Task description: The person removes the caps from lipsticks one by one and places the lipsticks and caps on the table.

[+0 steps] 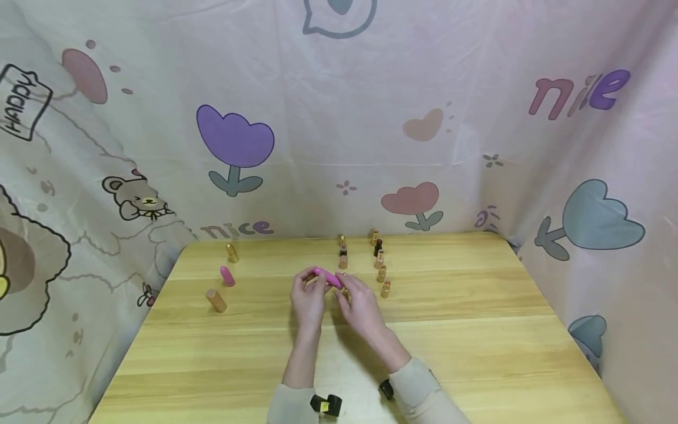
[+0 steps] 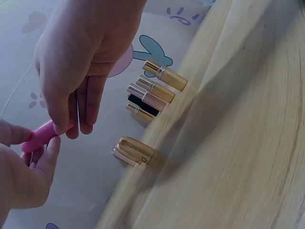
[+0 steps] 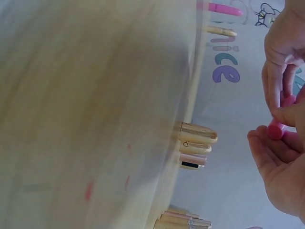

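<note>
Both hands hold a bright pink lipstick tube (image 1: 328, 277) between them, above the middle of the table. My left hand (image 1: 309, 303) pinches its left end between thumb and fingers. At the other end, my right hand (image 1: 364, 309) has thumb and fingers around the tube. The left wrist view shows the pink tube (image 2: 42, 137) tilted, with the right hand (image 2: 86, 62) coming from above and the left hand (image 2: 28, 176) from below. A round, flat end of the pink tube (image 3: 275, 131) faces the camera in the right wrist view.
Behind the hands stands a row of lipsticks (image 1: 343, 262), partly hidden by them. Several gold and dark lipsticks (image 1: 382, 273) form another row to the right. On the left stand a gold lipstick (image 1: 232, 253), a pink one (image 1: 227, 277) and a tan one (image 1: 216, 300).
</note>
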{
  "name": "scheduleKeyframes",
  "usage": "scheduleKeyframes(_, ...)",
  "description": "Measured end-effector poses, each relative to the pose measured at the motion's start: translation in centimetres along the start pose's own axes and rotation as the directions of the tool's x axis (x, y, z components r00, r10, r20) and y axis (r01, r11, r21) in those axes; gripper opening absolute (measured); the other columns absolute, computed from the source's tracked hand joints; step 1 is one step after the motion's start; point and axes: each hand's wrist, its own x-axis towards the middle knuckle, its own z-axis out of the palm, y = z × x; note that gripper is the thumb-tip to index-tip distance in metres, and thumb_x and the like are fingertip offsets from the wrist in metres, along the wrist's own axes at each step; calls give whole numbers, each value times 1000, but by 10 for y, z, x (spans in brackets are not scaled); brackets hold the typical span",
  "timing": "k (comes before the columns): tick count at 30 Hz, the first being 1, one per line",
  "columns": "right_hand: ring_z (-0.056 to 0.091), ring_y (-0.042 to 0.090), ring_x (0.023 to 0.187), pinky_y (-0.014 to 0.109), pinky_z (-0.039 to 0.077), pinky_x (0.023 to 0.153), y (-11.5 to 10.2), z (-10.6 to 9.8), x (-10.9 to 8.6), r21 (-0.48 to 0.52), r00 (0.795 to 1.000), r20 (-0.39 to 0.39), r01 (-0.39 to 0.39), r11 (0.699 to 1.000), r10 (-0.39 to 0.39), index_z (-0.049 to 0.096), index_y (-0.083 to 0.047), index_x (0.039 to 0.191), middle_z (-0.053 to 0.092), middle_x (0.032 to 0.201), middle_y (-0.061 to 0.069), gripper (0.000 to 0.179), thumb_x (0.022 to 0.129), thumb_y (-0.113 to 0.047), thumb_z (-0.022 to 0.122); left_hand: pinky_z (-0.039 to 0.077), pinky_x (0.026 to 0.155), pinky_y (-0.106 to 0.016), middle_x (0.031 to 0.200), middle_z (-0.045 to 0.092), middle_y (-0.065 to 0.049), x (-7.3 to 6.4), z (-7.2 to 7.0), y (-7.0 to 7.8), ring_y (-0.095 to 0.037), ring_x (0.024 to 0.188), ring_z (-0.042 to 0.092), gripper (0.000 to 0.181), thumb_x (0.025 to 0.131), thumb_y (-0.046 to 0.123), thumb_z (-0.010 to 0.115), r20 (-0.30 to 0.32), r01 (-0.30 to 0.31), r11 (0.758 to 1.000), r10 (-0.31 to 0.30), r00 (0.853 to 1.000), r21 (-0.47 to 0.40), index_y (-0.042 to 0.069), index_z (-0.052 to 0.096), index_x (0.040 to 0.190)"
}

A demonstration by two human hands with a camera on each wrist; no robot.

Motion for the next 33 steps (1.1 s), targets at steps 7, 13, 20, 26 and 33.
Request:
scheduleKeyframes(7,73,31,103,37,64,91,1,0,1,-10,1000,-19,3,1000,-3,69,3,127,74,115,18,35,93,-2,75,64,88,-27,126,58,-26,-1,0,0,-24,98,68,32,98,-4,65,49,47,997,-50,998,56,-10,56,128)
scheduleKeyframes(13,73,31,102,36,64,90,1,-1,2,-9,1000,-8,-1,1000,1,70,2,126,75,113,17,32,94,-5,75,63,91,-28,126,59,-27,0,-2,1,-23,99,68,33,98,-5,66,53,43,997,-46,998,60,-11,56,128)
scheduleKeyframes(20,73,32,103,38,64,91,0,-3,2,-7,1000,-6,-1,1000,1,70,2,123,75,114,17,30,94,-4,75,62,94,-28,126,59,-26,1,-4,1,-24,102,69,34,98,-6,65,61,39,998,-43,997,54,-12,55,130)
scheduleKeyframes(26,73,31,102,37,64,91,-2,-6,3,0,999,13,-42,999,42,71,1,123,74,113,16,29,94,-4,75,62,93,-28,124,60,-26,-1,-2,1,-26,103,69,33,97,-7,66,51,24,999,-26,998,40,-12,56,128)
scheduleKeyframes(33,73,28,97,33,65,88,4,-11,1,26,996,27,-90,996,90,72,3,118,75,108,15,28,90,4,75,60,97,-25,122,62,-22,8,-15,12,-22,106,68,32,101,0,63,-12,-26,997,26,1000,70,-8,53,130)
